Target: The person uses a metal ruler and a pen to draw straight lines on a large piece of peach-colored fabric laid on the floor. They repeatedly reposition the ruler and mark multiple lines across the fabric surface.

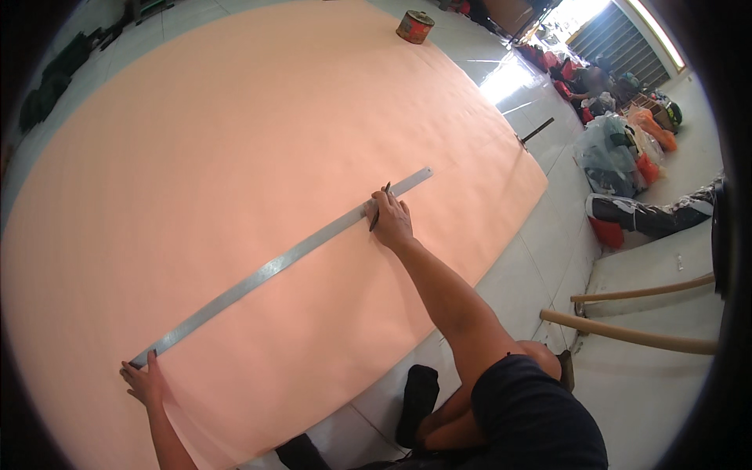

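Observation:
A long metal ruler [270, 269] lies diagonally across a large sheet of peach-coloured paper [235, 133] spread on the floor. My left hand [144, 381] grips the ruler's near left end, thumb on one side and fingers on the other. Toward the far right end, my right hand [393, 222] rests against the ruler. A dark pen [374, 221] is held between its fingers, slanting across the hand. Where the pen's tip meets the paper, if it does, I cannot make out.
A rusty red tin [415, 27] stands on the sheet's far edge. At its right corner lies a dark thin tool [537, 130]. Plastic bags [609, 157] and clutter line the right wall, beside two wooden poles [627, 332]. My foot in a dark sock [417, 395] is near the sheet's front edge.

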Tool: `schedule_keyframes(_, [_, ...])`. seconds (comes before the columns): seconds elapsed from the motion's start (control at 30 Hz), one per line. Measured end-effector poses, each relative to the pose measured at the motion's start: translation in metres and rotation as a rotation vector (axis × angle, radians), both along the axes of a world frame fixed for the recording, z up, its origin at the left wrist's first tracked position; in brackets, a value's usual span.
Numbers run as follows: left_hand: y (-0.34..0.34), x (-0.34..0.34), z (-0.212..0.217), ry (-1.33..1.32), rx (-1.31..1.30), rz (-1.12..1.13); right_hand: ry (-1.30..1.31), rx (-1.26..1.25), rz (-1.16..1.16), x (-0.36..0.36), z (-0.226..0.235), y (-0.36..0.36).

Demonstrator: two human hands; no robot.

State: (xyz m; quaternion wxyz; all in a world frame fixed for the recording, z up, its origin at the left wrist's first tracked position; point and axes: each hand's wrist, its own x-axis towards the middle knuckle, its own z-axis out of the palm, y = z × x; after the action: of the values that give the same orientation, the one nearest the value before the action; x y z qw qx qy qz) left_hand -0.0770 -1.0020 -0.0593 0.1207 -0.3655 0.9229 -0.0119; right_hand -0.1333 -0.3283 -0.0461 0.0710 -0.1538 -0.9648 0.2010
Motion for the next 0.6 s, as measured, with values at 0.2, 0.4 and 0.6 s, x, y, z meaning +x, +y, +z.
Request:
schedule_keyframes(0.2, [-0.006,-0.009,-0.003,0.047,-0.054,-0.003,0.072,0.060,-0.162,0.015,-0.020,-0.023])
schedule_keyframes(0.4, [-0.014,-0.004,-0.020,0.131,-0.096,-0.078,0.136,0.069,-0.125,0.016,-0.023,-0.017])
schedule_keyframes(0.6, [-0.024,0.007,-0.047,0.227,-0.205,-0.122,0.095,0.037,-0.137,0.015,-0.025,-0.021])
